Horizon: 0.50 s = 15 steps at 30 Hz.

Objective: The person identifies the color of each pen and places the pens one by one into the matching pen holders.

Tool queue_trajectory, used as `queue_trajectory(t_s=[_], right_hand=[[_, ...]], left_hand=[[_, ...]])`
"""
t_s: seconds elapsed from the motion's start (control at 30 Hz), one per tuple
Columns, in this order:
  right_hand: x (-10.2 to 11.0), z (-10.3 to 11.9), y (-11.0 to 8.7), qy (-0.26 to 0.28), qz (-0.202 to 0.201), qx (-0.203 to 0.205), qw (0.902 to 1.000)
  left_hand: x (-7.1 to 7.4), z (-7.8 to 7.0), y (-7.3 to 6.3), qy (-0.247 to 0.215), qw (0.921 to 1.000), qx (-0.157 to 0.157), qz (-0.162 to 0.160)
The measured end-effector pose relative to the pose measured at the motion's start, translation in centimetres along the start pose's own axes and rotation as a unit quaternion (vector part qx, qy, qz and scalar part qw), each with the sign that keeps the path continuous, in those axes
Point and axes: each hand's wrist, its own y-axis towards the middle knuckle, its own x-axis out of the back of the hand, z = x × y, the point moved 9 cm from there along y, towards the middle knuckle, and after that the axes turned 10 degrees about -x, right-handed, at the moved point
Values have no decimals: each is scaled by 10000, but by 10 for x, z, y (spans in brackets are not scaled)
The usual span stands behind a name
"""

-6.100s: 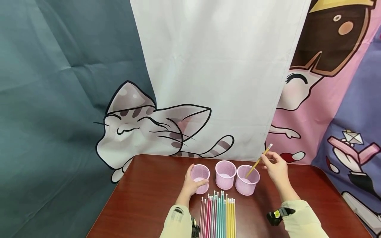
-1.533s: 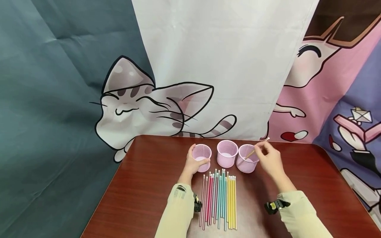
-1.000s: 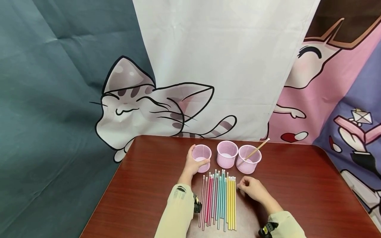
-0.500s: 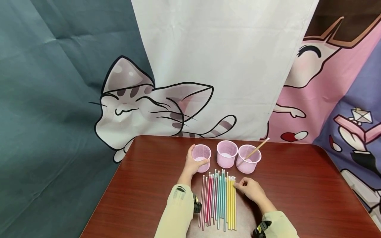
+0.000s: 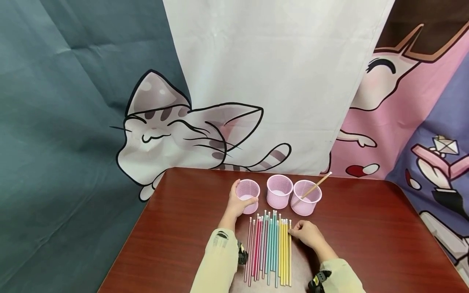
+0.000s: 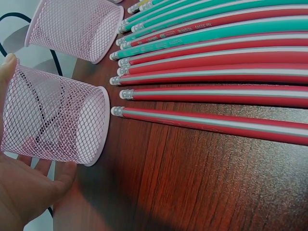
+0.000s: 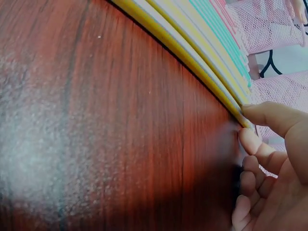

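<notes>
My left hand [image 5: 236,202] is wrapped around the left pink mesh pencil cup [image 5: 247,186], thumb on its near side. The left wrist view shows the cup [image 6: 62,115] with fingers behind the mesh. My right hand [image 5: 310,235] pinches the rightmost yellow pencil [image 5: 290,260] near its eraser end, between thumb and index finger. In the right wrist view this pencil [image 7: 211,89] lies at the outer side of the row. Another yellow pencil [image 5: 314,188] leans in the right mesh cup [image 5: 303,210], its eraser end sticking out over the rim.
A third mesh cup [image 5: 277,201] stands between the other two. Red pencils [image 5: 257,248] and teal pencils [image 5: 272,244] lie side by side left of the yellow ones on the brown table [image 5: 176,244]. A printed cloth [image 5: 256,73] hangs behind the table.
My right hand put a yellow pencil into the right cup, let go, came down to the row and took hold of the rightmost yellow pencil. My left hand stays on its cup.
</notes>
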Motion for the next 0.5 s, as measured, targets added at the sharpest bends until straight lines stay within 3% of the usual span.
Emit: queue_trajectory(t_s=[0.5], right_hand=[[-1,7,3,-475,-86,73,9988]], left_hand=[[-1,1,0,-51,10000,24,25]])
